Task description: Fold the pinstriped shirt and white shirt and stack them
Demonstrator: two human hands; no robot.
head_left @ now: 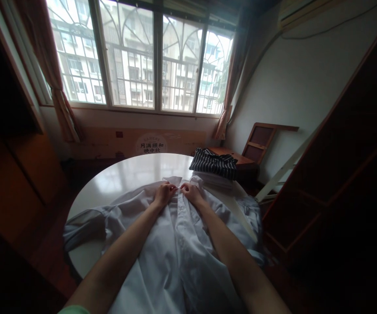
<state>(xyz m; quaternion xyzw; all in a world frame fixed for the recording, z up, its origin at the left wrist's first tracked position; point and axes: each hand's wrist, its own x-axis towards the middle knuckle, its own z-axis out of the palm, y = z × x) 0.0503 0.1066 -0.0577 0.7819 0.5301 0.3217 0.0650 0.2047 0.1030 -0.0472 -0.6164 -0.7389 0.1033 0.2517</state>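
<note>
A white button-up shirt (175, 244) lies spread front-up on a round white table (132, 174), collar toward the window. My left hand (164, 194) pinches the left front edge just below the collar. My right hand (190, 193) pinches the right front edge at the same height. The two hands nearly meet over the placket. One sleeve (83, 224) hangs off the table's left edge.
A folded dark striped garment (213, 163) sits on a folded pale one (215, 179) at the table's far right. Behind it stand a wooden chair (256, 141) and a low wooden surface. Dark wooden furniture flanks both sides; a barred window fills the far wall.
</note>
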